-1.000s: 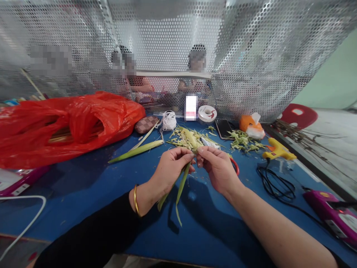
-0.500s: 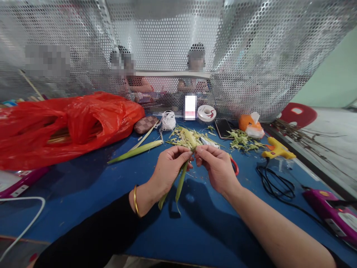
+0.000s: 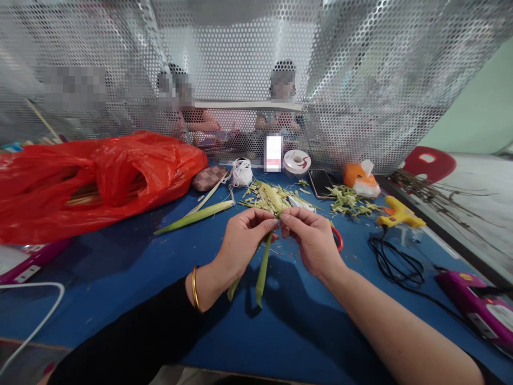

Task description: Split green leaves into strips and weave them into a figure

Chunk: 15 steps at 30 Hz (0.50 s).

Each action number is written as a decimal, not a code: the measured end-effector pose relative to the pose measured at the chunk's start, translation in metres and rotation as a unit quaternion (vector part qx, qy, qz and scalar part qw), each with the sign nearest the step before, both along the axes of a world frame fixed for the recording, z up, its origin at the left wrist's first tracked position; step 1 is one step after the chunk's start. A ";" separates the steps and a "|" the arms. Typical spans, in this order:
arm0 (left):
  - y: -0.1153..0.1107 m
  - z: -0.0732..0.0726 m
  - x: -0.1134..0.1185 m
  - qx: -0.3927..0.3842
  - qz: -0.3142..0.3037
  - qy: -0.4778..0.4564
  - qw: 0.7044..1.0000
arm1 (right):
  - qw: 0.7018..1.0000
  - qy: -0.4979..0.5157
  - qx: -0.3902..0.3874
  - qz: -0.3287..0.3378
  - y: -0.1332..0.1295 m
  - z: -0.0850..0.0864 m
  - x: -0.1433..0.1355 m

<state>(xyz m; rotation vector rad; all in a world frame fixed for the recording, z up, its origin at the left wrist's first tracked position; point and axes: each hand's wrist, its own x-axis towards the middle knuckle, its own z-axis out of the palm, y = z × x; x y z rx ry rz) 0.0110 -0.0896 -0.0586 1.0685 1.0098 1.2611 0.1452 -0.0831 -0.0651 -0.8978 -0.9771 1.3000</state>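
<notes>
In the head view, some green leaf [image 3: 263, 272] is being held up over the mid. of the blue surface [image 3: 136, 262]. It's being pinched by the L hand [image 3: 244, 238], w/ thumb & finger pressed tight. Two long green ends are being seen hanging under that hand. By the R hand's [image 3: 315, 240] grip, a tiny green bit at the top is being pinched too, but it's being mostly hidden by the fingers, so its shape can't be told. The tips of both hands are being held almost together.

Just past them, a pile of scraps [image 3: 260, 198] is being seen. A red handle [image 3: 338, 239] is being seen beside the R hand. To the L, a long leaf [image 3: 198, 215] is being seen lying flat, nr a ball of white string [image 3: 242, 172] & a big red bag [image 3: 160, 160]. Far R, a yellow glue gun [image 3: 403, 213] is being seen, w/ a black cord [image 3: 395, 267] nr it.
</notes>
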 end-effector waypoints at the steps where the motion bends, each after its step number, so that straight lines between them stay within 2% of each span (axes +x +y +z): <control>1: 0.000 0.000 0.000 0.002 0.001 0.001 1.000 | 1.000 -0.002 0.001 -0.001 0.000 0.000 0.000; 4: -0.001 0.002 0.000 0.003 -0.007 -0.001 1.000 | 1.000 -0.011 0.009 -0.002 0.000 0.002 0.001; 10: 0.001 0.009 -0.005 -0.028 -0.107 0.002 0.994 | 0.998 -0.027 0.048 -0.028 0.001 0.002 0.007; 12: 0.003 0.010 -0.008 0.000 -0.103 0.043 0.994 | 0.997 -0.029 0.059 -0.026 0.001 0.002 0.008; 15: 0.006 0.012 -0.014 0.089 -0.040 0.144 0.985 | 0.998 -0.011 0.060 0.002 0.001 0.003 0.010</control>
